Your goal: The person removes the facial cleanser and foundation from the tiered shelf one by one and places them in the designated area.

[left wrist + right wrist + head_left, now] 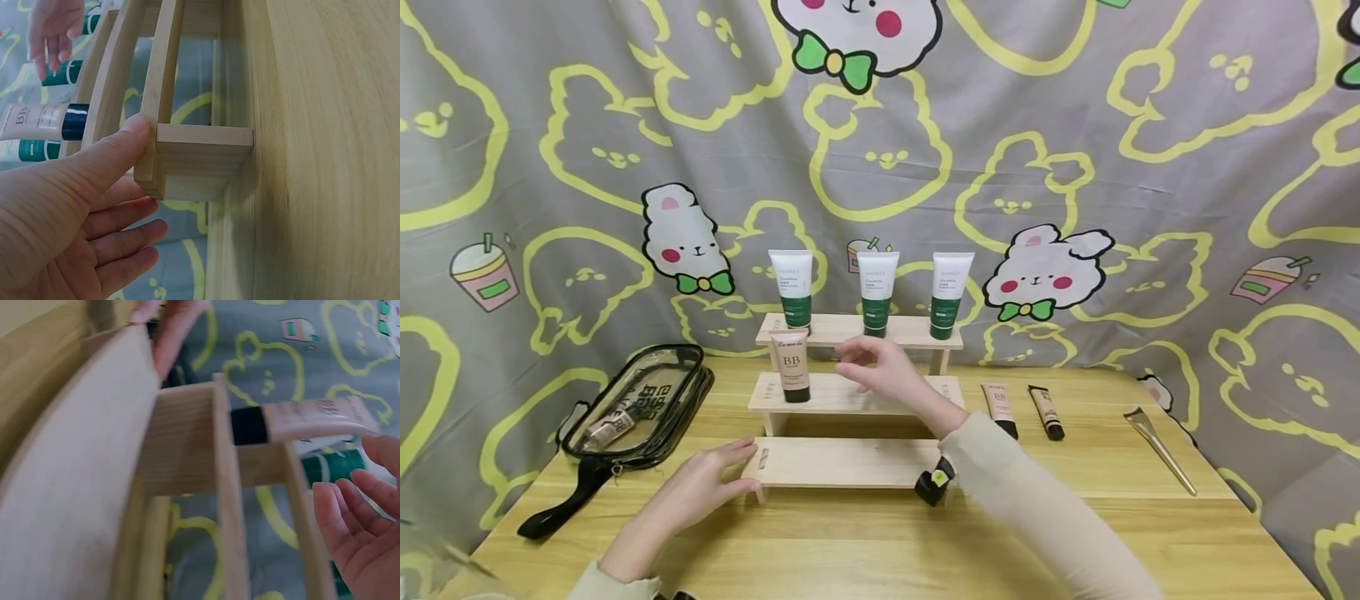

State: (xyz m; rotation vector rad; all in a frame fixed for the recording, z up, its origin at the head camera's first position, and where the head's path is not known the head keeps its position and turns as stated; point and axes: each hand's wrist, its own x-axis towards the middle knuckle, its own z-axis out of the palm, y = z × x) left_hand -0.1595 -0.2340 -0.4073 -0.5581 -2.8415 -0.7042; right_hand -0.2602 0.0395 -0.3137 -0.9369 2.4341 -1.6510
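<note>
Two hands (703, 482) (891, 371) | one stand (857, 462): three green-white tubes (877, 287), one BB tube (792, 367)

Shelf (857, 461) matt smooth wood; pouch (647, 393) glossy plastic; curtain (880, 179) cloth.

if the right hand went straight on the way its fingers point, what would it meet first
Probably the beige BB tube upright on the middle shelf: in the head view the right hand points left towards it, with a gap between. Depth is unclear, so it might miss.
</note>
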